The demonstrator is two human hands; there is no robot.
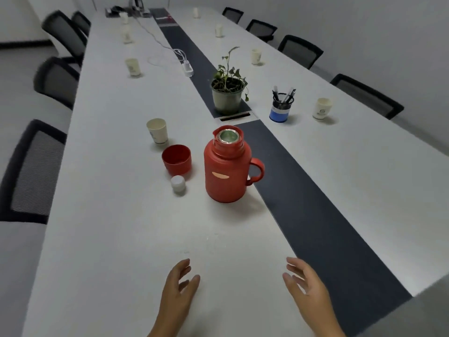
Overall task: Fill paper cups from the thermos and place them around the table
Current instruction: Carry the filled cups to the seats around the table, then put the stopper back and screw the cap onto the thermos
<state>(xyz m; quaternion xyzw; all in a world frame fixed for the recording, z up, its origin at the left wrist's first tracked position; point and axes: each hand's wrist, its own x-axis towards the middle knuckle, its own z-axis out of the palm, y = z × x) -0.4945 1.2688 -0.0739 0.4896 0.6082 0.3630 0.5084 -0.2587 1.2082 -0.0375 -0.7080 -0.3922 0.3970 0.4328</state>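
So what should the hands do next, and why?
Probably the right hand should reach for the thermos handle. Both hands are open and hold nothing, the thermos stands uncapped with its red lid and white stopper beside it, and a paper cup waits just behind the lid.

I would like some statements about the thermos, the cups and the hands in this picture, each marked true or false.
1. The red thermos stands upright with its mouth uncovered. True.
2. The left hand holds a paper cup. False: both the left hand and the right hand are open and hold nothing.
3. The red lid cup stands between the nearest paper cup and the white stopper. True.
4. The potted plant stands nearer to the person than the thermos. False: it stands beyond the thermos.
5. The pen holder is empty. False: pens stand in it.
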